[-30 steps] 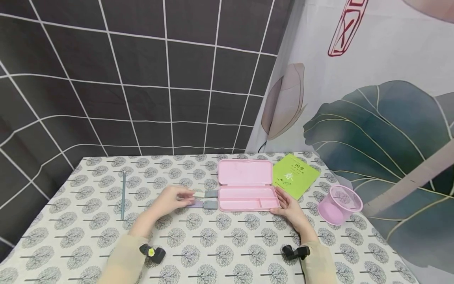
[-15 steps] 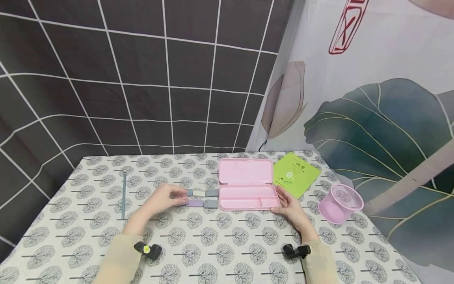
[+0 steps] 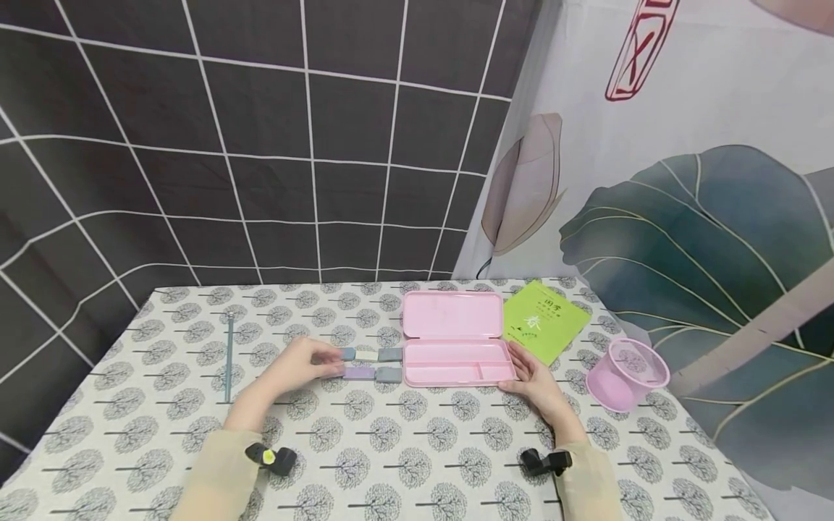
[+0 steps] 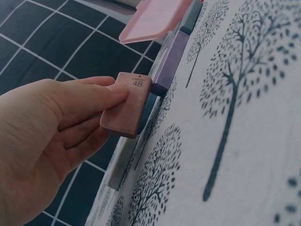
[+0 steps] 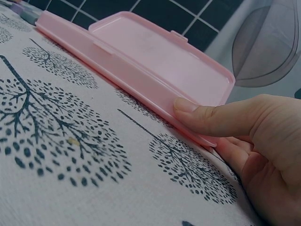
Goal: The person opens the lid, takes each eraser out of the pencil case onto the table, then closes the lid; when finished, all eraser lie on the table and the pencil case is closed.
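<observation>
My left hand (image 3: 293, 369) pinches a dusty-pink eraser (image 4: 124, 108) marked 4B between thumb and fingers, at the left end of two rows of erasers. The front row holds a purple eraser (image 3: 359, 373) and a grey one (image 3: 389, 375). Behind it lie a blue eraser (image 3: 348, 354), a cream eraser (image 3: 366, 356) and another grey eraser (image 3: 390, 354). Both rows lead up to a pink pencil case (image 3: 452, 315), its lid raised and its compartments bare. My right hand (image 3: 537, 383) grips the case's right end, thumb on the front wall (image 5: 155, 92).
A thin blue-grey pencil (image 3: 229, 358) lies to the left on the tree-print tablecloth (image 3: 410, 434). Behind the right hand is a green booklet (image 3: 547, 322). A pink mesh-like cup (image 3: 619, 383) stands tilted in view near the right edge.
My left hand has drawn back to the left from the rows, uncovering the blue eraser and more of the purple one. My right hand has stayed on the pencil case.
</observation>
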Action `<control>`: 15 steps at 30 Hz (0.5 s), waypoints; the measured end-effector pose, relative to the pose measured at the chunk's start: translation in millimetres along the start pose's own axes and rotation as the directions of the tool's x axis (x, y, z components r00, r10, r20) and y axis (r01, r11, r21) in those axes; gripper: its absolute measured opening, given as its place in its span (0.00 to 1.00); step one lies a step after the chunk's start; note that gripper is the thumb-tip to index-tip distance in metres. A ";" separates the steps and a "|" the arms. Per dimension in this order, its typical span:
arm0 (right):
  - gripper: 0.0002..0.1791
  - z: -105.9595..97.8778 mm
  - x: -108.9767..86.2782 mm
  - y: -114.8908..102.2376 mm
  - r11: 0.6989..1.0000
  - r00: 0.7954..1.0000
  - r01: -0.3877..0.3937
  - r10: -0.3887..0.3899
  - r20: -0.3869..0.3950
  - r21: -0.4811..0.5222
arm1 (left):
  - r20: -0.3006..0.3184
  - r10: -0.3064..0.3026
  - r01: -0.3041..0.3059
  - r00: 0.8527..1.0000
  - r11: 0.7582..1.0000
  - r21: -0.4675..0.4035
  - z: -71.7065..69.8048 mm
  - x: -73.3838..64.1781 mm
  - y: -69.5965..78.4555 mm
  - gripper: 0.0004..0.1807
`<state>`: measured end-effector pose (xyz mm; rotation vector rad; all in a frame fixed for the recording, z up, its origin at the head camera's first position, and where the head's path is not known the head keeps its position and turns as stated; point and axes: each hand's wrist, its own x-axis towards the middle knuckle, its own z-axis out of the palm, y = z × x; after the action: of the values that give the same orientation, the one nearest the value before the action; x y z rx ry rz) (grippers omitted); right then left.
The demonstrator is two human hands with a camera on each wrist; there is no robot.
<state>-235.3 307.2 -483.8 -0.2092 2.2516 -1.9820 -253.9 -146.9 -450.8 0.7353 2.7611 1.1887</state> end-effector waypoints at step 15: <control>0.53 -1.0 1.8 4.3 0.999 1.000 0.000 0.000 -0.006 -0.035 | 0.024 -0.064 0.064 0.998 0.998 0.001 -2.7 -2.8 3.7 0.18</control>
<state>-237.3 308.4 -488.0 -0.2075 2.2913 -1.9472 -250.5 -147.7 -446.7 0.6508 2.7434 1.1603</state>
